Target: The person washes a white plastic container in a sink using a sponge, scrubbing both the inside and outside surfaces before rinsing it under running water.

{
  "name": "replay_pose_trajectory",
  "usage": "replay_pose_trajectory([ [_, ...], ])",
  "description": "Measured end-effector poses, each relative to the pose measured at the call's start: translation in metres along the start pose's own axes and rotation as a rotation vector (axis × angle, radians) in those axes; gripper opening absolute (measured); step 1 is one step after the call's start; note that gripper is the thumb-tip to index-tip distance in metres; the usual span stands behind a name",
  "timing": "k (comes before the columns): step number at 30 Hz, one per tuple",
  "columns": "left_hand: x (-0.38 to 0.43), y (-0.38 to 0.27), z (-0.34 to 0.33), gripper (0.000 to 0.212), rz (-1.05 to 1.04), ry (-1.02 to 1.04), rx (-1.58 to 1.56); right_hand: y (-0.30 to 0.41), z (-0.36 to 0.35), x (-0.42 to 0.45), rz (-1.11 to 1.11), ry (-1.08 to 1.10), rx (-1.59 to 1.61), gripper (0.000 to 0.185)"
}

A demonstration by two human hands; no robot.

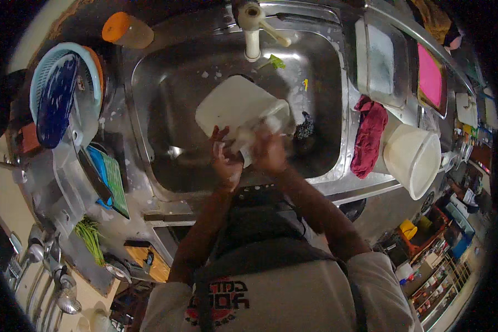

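A whitish plastic tub (232, 101) lies tilted on its side in the stainless-steel sink (170, 166), its rim towards the lower right. My left hand (227, 164) grips its near edge, fingers spread along the side. At the mouth of the tub is my right hand (270, 151), blurred by motion. Something pale shows around its fingers, but I cannot tell whether it is a cloth, foam or part of the tub. Just right of the tub, a dark wire scourer (304, 125) rests on the sink floor. Above them stands the white faucet (253, 37).
A green leaf (277, 62) and a yellow scrap (306, 85) lie in the sink. On the right are a dark red cloth (369, 139), a white bucket (415, 159) and a clear container (382, 62). A blue basket (92, 70), knife (95, 174) and orange-lidded jar (128, 31) stand left.
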State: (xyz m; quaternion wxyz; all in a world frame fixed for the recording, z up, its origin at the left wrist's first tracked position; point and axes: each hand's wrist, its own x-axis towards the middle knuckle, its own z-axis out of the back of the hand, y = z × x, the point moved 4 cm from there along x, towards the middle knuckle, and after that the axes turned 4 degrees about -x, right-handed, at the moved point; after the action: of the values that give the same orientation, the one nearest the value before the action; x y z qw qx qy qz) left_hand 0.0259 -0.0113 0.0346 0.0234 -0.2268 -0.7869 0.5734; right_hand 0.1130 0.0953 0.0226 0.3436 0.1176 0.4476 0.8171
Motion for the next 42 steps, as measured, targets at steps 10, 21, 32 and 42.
replay_pose_trajectory([
  [10, 0.001, -0.013, -0.017, 0.049, -0.271, 0.199, 0.61, -0.02, 0.025, 0.039, -0.105, 0.033, -0.207, 0.041],
  [21, 0.041, -0.022, -0.05, 0.079, -0.22, 0.684, 1.32, -0.088, 0.065, 0.026, -0.942, -0.148, 0.403, 0.028],
  [32, 0.027, 0.043, 0.077, 0.08, -0.331, 0.501, 1.114, -0.078, 0.047, 0.024, -0.282, 0.063, 0.448, 0.036],
  [42, 0.021, 0.074, 0.097, 0.042, -0.11, 0.032, 0.325, -0.058, 0.104, 0.015, -0.727, -0.053, 0.485, 0.038],
])
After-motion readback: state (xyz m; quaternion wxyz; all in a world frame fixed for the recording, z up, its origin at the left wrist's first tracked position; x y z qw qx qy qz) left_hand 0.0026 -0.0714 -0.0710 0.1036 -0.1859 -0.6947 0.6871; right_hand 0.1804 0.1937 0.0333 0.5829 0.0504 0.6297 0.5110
